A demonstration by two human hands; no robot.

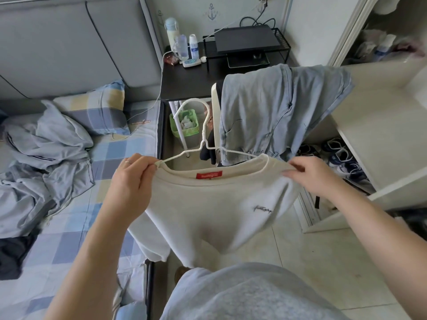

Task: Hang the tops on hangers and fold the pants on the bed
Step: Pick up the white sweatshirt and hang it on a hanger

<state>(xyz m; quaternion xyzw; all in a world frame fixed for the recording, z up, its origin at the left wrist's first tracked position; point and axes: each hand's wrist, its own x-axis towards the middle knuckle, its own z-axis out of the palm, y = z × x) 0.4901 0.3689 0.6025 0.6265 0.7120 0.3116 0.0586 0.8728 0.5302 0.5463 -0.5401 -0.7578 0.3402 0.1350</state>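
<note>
A cream sweatshirt (215, 211) with a red neck label hangs in front of me, a white wire hanger (203, 135) pushed into its neck. The hanger's right arm lies inside the collar; its left arm sticks out at the left shoulder. My left hand (131, 181) pinches the left shoulder of the sweatshirt and the hanger's end together. My right hand (309, 174) grips the right shoulder of the collar. Light blue jeans (272, 112) are draped over a chair back behind the hanger. Grey garments (41, 167) lie crumpled on the bed at the left.
The bed (76, 229) with a checked sheet and a pillow (97, 109) fills the left side. A black side table (184, 82) carries bottles and a wire rack. An open white wardrobe door (379, 125) stands at the right, shoes (342, 155) beneath it. A green basket (184, 123) sits under the table.
</note>
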